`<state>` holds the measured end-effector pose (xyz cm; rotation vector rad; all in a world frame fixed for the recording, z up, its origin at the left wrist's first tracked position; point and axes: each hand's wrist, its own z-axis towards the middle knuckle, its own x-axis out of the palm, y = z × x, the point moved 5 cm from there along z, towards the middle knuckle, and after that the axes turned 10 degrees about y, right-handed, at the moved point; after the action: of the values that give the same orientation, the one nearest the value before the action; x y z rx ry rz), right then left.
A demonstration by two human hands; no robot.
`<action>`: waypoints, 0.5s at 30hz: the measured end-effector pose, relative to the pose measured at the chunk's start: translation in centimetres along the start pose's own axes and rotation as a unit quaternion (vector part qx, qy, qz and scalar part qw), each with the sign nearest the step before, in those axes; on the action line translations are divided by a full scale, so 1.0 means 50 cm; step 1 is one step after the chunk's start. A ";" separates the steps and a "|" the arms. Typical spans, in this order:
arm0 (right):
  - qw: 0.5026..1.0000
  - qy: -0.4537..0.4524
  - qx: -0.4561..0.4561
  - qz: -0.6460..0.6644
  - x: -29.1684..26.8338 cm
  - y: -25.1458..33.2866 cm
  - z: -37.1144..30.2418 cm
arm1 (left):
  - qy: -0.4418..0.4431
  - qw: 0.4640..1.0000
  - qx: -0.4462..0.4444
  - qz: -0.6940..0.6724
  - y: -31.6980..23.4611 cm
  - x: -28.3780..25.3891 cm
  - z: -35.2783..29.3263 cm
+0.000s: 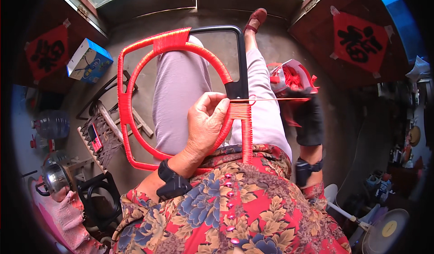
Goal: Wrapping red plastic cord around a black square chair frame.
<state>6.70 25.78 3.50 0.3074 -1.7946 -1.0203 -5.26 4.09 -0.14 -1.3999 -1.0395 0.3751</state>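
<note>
A rounded square frame [120, 80] with an inner ring lies across my lap. Glossy red cord is wound closely over most of it, while the upper right corner shows bare black tubing [242, 50]. My left hand [205, 120] pinches thumb against fingers at the frame's right side, where the winding meets a black plate. From there a single red cord [278, 99] runs taut to the right. My right hand [308, 120], in a black glove and smeared by motion, has the cord's other end; its fingers are hard to make out.
Right of my leg stands an open bag [294, 77] of red cord. At left are a small woven stool [97, 132] with a red phone [94, 137] on it, a blue-white box [90, 60], a metal pot [57, 175] and black frames [99, 193]. A fan [386, 231] stands lower right.
</note>
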 end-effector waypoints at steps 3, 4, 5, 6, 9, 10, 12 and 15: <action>0.968 0.023 -0.045 0.246 -0.084 0.036 0.000 | 0.032 0.997 -0.051 -0.044 -0.002 0.008 -0.002; 0.917 0.123 -0.049 0.377 -0.108 0.050 0.005 | 0.050 0.993 -0.081 -0.073 0.000 0.012 -0.001; 0.917 0.123 -0.051 0.377 -0.123 0.052 0.005 | 0.052 0.993 -0.081 -0.072 -0.001 0.010 0.002; 0.917 0.124 -0.055 0.374 -0.131 0.054 0.002 | 0.061 0.990 -0.086 -0.094 0.001 0.009 0.001; 0.946 0.065 -0.071 0.309 -0.181 0.052 -0.010 | 0.063 0.985 -0.101 -0.128 0.002 0.007 0.000; 0.971 0.059 -0.045 0.227 -0.229 0.032 -0.011 | 0.059 0.982 -0.111 -0.142 0.003 0.005 -0.002; 0.996 0.030 0.015 0.089 -0.280 -0.005 -0.019 | 0.078 0.974 -0.128 -0.169 0.007 0.007 -0.002; 0.999 -0.040 0.008 -0.014 -0.283 -0.030 -0.008 | 0.099 0.968 -0.140 -0.184 0.011 0.005 -0.005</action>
<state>13.24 33.36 -6.65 0.3062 -1.8764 -1.0513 -4.76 4.23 -0.51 -1.4201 -1.1893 -0.1885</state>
